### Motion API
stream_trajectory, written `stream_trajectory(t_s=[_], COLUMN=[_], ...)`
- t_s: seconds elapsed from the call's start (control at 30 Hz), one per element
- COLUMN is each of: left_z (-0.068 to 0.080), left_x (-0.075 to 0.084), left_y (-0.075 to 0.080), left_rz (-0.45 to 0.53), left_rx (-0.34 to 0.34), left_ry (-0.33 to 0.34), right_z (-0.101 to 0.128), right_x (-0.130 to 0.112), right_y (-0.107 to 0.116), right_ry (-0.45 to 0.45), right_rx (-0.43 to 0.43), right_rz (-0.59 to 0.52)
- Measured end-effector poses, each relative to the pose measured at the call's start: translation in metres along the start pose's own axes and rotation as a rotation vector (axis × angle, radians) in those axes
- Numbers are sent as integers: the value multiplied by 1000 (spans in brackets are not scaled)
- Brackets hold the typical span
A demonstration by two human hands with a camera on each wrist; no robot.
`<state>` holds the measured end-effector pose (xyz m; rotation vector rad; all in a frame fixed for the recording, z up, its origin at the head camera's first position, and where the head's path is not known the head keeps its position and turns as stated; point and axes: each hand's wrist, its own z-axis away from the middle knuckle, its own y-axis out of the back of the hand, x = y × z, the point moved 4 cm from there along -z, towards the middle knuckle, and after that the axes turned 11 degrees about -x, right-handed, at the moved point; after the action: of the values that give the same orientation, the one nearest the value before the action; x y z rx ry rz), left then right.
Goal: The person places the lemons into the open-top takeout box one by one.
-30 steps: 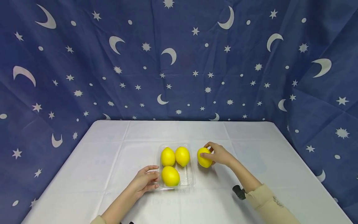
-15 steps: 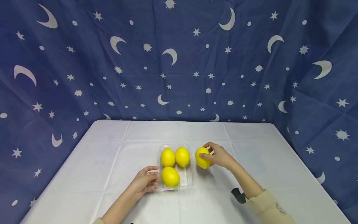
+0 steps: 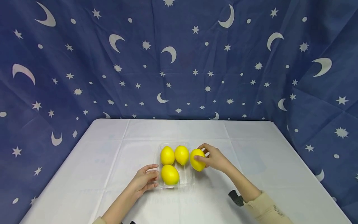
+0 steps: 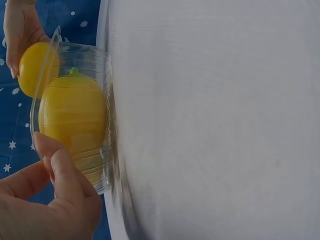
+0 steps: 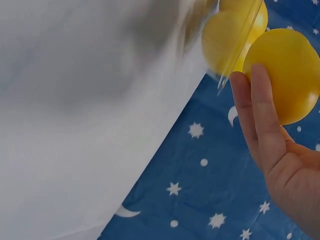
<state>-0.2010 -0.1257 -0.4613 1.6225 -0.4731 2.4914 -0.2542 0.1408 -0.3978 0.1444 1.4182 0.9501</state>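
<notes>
In the head view, a clear plastic box (image 3: 185, 179) holds three yellow lemons, one at back left (image 3: 167, 155), one at back right (image 3: 182, 155) and one at front left (image 3: 170, 175). My right hand (image 3: 214, 159) grips another lemon (image 3: 197, 160) between thumb and fingers, over the box's right rim. The right wrist view shows this lemon (image 5: 284, 75) raised beside the rim. My left hand (image 3: 145, 180) is at the box's left side, its fingertips touching the rim; the left wrist view shows these fingers (image 4: 64, 175) close up.
A white cloth (image 3: 117, 161) covers the table. Behind it and along both sides hangs a blue curtain (image 3: 179, 62) with moons and stars. A black device (image 3: 236, 198) sits at the right wrist, by the beige sleeve (image 3: 265, 207).
My right hand has carried its lemon leftward, from beside the box to over its right rim. My left hand and the other lemons have stayed in place.
</notes>
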Motion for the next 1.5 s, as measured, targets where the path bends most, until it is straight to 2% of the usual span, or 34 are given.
stream_trajectory(t_s=[0.37, 0.6, 0.87, 1.23, 1.5], left_z=[-3, -3, -2, -1, -1], left_x=[2, 2, 2, 1, 2], left_y=[1, 1, 0, 0, -1], left_rz=[3, 8, 11, 16, 7], left_rx=[-8, -6, -13, -15, 1], left_ry=[-13, -12, -10, -11, -6], right_z=[1, 0, 0, 4, 5], right_x=[-13, -20, -24, -32, -38], right_y=[-18, -25, -37, -52, -57], right_ry=[30, 56, 69, 133, 167], right_rx=[-27, 5, 24, 65, 136], right_rz=[-11, 78, 102, 256, 335])
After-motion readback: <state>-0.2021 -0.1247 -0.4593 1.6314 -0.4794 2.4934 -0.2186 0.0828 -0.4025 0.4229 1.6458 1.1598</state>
